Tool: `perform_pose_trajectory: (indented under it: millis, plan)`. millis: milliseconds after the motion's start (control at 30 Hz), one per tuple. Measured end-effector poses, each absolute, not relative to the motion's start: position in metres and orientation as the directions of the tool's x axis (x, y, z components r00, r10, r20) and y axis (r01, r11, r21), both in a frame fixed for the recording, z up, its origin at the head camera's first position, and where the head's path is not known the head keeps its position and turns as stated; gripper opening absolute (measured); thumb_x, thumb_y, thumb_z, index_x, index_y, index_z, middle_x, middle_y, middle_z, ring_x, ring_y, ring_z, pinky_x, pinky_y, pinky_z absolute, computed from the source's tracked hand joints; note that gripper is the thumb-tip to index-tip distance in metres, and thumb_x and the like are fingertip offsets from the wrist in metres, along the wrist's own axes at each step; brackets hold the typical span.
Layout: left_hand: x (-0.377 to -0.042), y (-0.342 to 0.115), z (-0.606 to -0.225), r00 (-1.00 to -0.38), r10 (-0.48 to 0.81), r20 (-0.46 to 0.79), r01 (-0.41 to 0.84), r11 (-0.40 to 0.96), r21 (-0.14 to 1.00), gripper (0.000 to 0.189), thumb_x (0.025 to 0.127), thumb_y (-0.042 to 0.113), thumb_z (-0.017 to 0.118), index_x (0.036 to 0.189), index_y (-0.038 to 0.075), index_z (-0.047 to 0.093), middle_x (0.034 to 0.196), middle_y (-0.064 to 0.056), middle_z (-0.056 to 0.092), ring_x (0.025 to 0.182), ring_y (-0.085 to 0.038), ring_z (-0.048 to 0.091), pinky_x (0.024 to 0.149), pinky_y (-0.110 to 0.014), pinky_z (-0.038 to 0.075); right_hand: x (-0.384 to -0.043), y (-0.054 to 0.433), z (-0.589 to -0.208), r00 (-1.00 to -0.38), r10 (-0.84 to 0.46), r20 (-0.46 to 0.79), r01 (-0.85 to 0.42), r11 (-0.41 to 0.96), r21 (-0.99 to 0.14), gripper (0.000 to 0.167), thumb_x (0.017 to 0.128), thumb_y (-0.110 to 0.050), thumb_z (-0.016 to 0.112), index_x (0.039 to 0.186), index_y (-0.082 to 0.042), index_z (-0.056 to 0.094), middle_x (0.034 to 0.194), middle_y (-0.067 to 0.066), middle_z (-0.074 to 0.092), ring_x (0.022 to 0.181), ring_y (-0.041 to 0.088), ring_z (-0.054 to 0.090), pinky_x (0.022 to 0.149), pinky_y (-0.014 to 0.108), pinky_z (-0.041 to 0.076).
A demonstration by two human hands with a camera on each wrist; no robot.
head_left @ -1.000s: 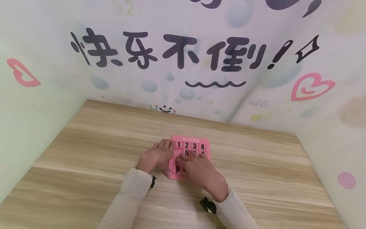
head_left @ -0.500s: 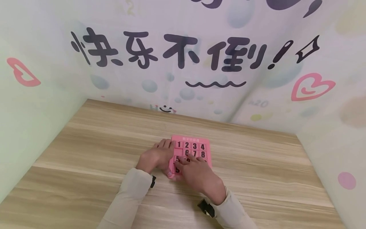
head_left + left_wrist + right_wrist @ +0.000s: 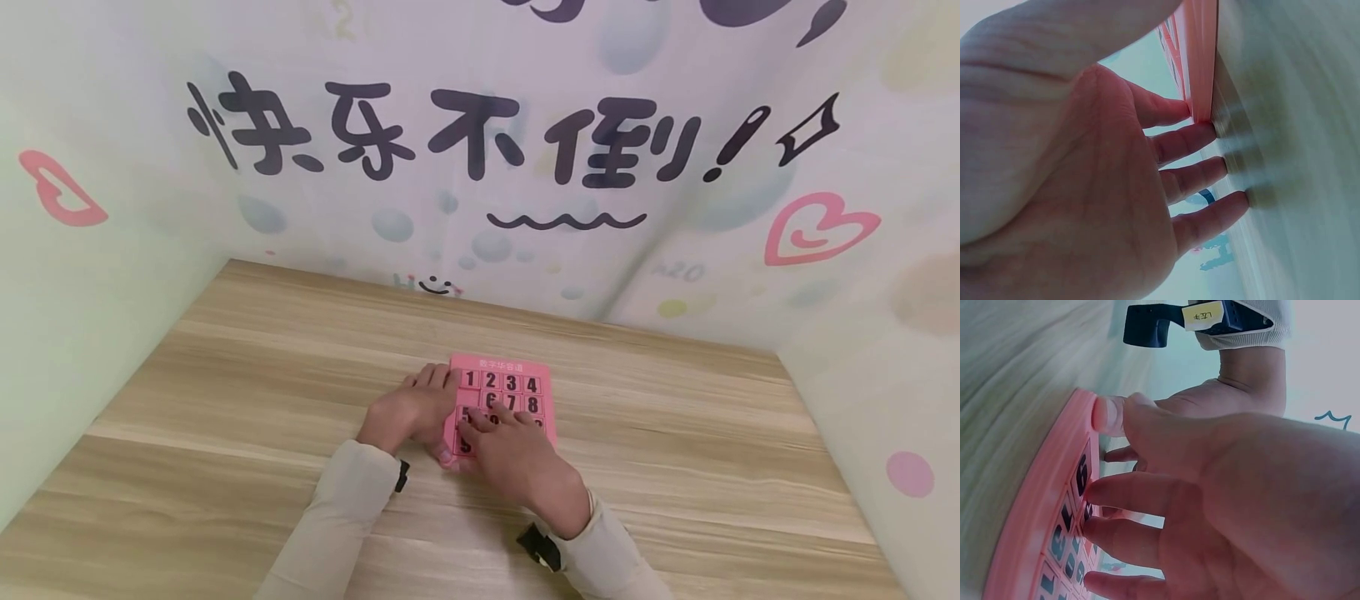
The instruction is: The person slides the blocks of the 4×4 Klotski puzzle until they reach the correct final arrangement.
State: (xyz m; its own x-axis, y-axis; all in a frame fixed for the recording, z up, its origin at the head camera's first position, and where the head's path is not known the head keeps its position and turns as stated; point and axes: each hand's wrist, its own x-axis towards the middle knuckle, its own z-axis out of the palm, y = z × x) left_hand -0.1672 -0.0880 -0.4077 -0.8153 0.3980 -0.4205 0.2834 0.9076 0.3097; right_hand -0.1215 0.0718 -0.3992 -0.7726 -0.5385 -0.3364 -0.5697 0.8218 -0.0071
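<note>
A pink sliding number puzzle lies flat on the table, with black numerals on its tiles. Its top row reads 1 to 4. An open slot sits left of the tiles 6, 7 and 8, and the 5 tile is just below that slot. My left hand lies along the left edge, index finger touching the puzzle's side and thumb against the near left corner. Over the lower rows, my right hand rests extended fingertips on the tiles, hiding several numerals.
The wood-grain table surrounds the puzzle. Behind it hangs a pale printed backdrop with dark characters and hearts. A dark strap shows at the right sleeve.
My right hand has shifted a little nearer to me, uncovering the 7 and 8 tiles and more of the 5. Over the last half second it barely moves. The left hand stays put.
</note>
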Motion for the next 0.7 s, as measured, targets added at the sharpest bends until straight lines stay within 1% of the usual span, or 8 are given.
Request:
perform_pose_trajectory:
  millis: [233,533,700]
  plan:
    - [-0.1664,-0.0873,-0.4067,-0.812,0.396,-0.428,0.281,0.909,0.307,0.123,0.067,0.043,0.088,0.156,-0.004,0.018,0.158,-0.022,0.023,0.148,-0.036,0.02,0.124,-0.049,0.019,-0.1223,0.0715,-0.4003,-0.774,-0.535,-0.339,-0.566,0.825,-0.011,0.055,0.103,-0.048,0.042,0.15,-0.02,0.045,0.158,0.001,0.039,0.146,0.034,0.033,0.117,0.055,0.032]
    - [-0.1683,-0.0868,-0.4089,-0.814,0.393,-0.428,0.286,0.912,0.294,0.128,0.063,0.049,0.089,0.156,-0.003,0.018,0.158,-0.02,0.025,0.147,-0.035,0.022,0.124,-0.049,0.02,-0.1244,0.0726,-0.401,-0.776,-0.537,-0.331,-0.558,0.829,-0.038,0.067,0.099,-0.06,0.038,0.151,-0.018,0.043,0.16,0.004,0.035,0.147,0.035,0.03,0.118,0.055,0.029]
    - [-0.1686,-0.0871,-0.4094,-0.813,0.392,-0.43,0.282,0.912,0.298,0.128,0.063,0.049,0.089,0.156,-0.003,0.018,0.158,-0.021,0.024,0.147,-0.035,0.022,0.124,-0.05,0.02,-0.1246,0.0727,-0.4022,-0.776,-0.543,-0.321,-0.565,0.824,-0.027,0.065,0.099,-0.058,0.039,0.151,-0.019,0.043,0.159,0.004,0.036,0.147,0.036,0.031,0.117,0.056,0.032]
